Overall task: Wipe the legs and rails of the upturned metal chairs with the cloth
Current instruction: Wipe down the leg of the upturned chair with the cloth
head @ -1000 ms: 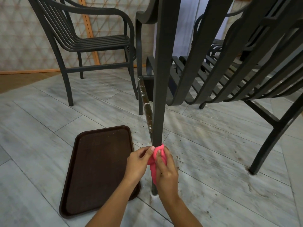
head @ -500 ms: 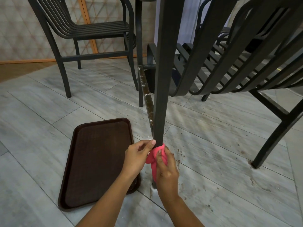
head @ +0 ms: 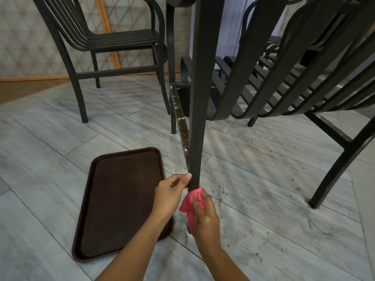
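Observation:
A dark metal chair leg runs from the top of the view down to the floor in front of me. My right hand grips a pink cloth wrapped round the leg's lower end. Just above the cloth, my left hand holds the same leg, thumb against the metal. A dirty, speckled rail joins the leg from behind. The leg's foot is hidden by the cloth and my right hand.
A brown tray lies on the grey tiled floor to the left of my hands. An upright black chair stands at the back left. Slatted chair seats crowd the upper right, and another leg stands at the right. Dirt specks dot the tiles.
My right hand has slid the pink cloth a little lower on the leg. My left hand now holds the bare leg just above the cloth.

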### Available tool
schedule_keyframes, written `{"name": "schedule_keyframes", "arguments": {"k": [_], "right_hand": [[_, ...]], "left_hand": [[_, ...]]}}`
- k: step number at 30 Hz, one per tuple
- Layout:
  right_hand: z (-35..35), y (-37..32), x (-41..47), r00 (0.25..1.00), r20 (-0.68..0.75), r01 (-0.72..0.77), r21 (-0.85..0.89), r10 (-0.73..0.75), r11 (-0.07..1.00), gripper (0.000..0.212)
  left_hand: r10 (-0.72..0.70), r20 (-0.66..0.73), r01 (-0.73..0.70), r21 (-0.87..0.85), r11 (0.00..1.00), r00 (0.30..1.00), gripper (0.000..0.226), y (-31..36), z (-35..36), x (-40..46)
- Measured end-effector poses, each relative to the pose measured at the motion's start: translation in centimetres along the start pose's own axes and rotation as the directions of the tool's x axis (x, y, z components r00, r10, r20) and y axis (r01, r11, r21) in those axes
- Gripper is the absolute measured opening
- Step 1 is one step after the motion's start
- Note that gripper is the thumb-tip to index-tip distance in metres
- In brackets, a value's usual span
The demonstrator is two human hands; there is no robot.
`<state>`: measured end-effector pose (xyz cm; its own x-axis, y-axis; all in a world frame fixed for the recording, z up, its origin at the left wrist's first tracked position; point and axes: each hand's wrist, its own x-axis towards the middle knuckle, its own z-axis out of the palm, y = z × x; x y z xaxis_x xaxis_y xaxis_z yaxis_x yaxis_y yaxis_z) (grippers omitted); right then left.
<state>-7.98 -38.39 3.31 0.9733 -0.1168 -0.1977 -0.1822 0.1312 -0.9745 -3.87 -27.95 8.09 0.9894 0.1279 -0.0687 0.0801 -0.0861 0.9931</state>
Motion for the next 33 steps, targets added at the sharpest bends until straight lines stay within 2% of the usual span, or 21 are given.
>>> {"name": "schedule_keyframes", "arguments": {"k": [3,6,8,11,12,17,20,25,29,33], "right_hand": [[-0.1,0.8,0.0,0.999,-0.007,-0.041,-0.076,0.041,0.996,0.045],[-1.0,1.8,0.0,0.998,-0.012,-0.059,-0.148,0.058,0.987,0.041],[-1.8,1.9,-0.8,1.000,0.013,0.003,-0.233,0.001,0.972,0.037],[-2.5,1.6,-1.6,0.990,0.054,0.144,-0.401,-0.133,0.905,0.057],[-2.5,1.3,-1.6,0.987,0.063,0.162,-0.410,-0.149,0.898,0.056],[-0.4,-0.9,-1.3,0.998,0.030,0.061,-0.191,-0.056,0.980,0.042],[0.5,-1.2,-1.0,0.999,0.009,0.040,-0.113,-0.039,0.993,0.035],[0.6,-1.3,-0.8,1.000,0.014,-0.003,0.017,0.002,1.000,0.043],[0.6,-0.5,-0.6,1.000,0.000,-0.017,-0.023,0.017,1.000,0.039],[0.4,0.9,-0.3,0.999,-0.018,-0.033,-0.106,0.031,0.994,0.029]], "left_hand": [[-0.016,-0.004,0.016,0.002,1.000,1.000,0.034,0.0,0.1,-0.1],[-0.034,-0.004,0.034,-0.019,0.999,0.999,0.041,-0.2,0.1,-0.2],[-0.040,-0.017,0.040,-0.008,0.999,0.999,0.045,-0.3,-0.2,-0.3],[-0.045,-0.025,0.046,0.019,0.999,0.999,0.048,-0.4,-0.7,-0.4],[-0.045,-0.024,0.046,0.021,0.999,0.999,0.047,-0.4,-0.8,-0.4],[-0.043,0.009,0.043,0.038,0.998,0.999,0.016,-0.4,-0.7,-0.6],[-0.042,0.010,0.042,0.033,0.999,0.999,0.022,-0.5,-0.2,-0.6],[-0.020,-0.034,0.022,0.061,0.998,0.999,0.018,-0.8,0.2,-0.3],[-0.018,-0.049,0.021,0.044,0.999,0.999,0.021,-1.1,0.2,-0.1],[-0.013,-0.049,0.013,0.020,1.000,0.999,0.016,-1.3,0.2,0.1]]}}
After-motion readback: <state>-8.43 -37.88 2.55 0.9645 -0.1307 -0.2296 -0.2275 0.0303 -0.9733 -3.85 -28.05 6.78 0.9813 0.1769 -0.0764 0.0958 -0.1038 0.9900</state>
